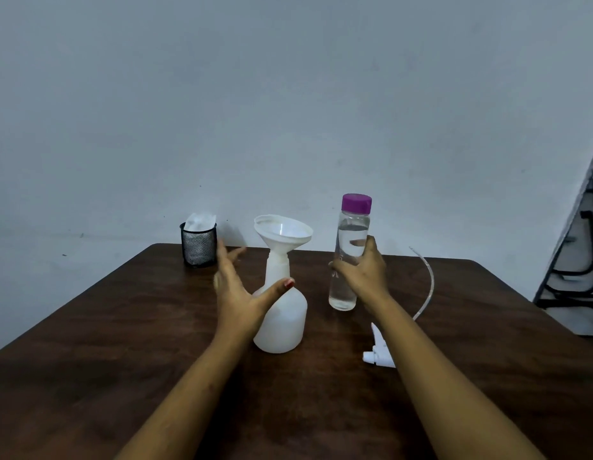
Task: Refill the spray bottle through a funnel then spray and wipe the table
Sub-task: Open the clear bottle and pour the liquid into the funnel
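Right hand (361,275) grips water bottle (352,229); spray bottle (285,317) beside left hand (237,293).

One brown table (122,327). Bottles, two: one white spray bottle (283,320) and one clear water bottle (349,240), the latter with one purple cap (356,203). Funnels, one: a white funnel (283,230). Spray heads, one: a white spray head (378,353) with one clear dip tube (429,287). Holders, one: a black mesh cup (198,247), containing what appears to be a single white cloth (199,220), though its folds prevent a sure count. Hands, two: the left hand (237,293) and the right hand (364,270). Dark metal frames, one: a metal frame (584,260), partly cut off at the right edge.
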The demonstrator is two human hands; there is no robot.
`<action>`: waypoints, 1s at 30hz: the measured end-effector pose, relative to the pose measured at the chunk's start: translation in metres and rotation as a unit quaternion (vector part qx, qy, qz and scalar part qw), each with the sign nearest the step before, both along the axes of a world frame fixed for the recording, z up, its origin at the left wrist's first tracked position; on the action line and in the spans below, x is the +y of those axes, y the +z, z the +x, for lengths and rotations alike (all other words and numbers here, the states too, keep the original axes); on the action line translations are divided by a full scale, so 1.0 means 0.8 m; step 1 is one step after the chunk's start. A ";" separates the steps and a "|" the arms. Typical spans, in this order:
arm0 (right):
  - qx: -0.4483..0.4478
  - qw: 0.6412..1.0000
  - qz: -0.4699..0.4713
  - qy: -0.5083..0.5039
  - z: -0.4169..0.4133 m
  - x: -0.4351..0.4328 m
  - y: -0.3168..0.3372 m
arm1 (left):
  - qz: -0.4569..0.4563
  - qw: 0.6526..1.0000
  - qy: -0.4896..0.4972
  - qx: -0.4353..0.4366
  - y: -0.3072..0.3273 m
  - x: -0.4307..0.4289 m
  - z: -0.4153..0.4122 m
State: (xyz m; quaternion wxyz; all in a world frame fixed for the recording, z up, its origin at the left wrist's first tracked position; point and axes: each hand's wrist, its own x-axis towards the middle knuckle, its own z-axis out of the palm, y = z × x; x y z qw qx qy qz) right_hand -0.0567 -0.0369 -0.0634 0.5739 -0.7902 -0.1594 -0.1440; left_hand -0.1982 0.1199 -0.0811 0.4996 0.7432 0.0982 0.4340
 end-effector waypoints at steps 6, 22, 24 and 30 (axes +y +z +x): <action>-0.017 0.994 0.065 0.085 -0.089 -0.040 0.020 | 0.006 0.984 0.088 -0.156 0.017 -0.032 -0.025; -0.004 0.955 0.132 0.265 -0.147 -0.050 -0.008 | 0.021 0.985 -0.130 -0.109 0.104 -0.141 -0.050; -0.004 0.955 0.126 0.268 -0.148 -0.050 -0.010 | 0.009 0.989 -0.139 -0.060 0.109 -0.140 -0.048; -0.042 0.966 0.112 0.230 -0.149 -0.047 -0.018 | -0.028 0.994 -0.105 0.009 0.117 -0.145 -0.041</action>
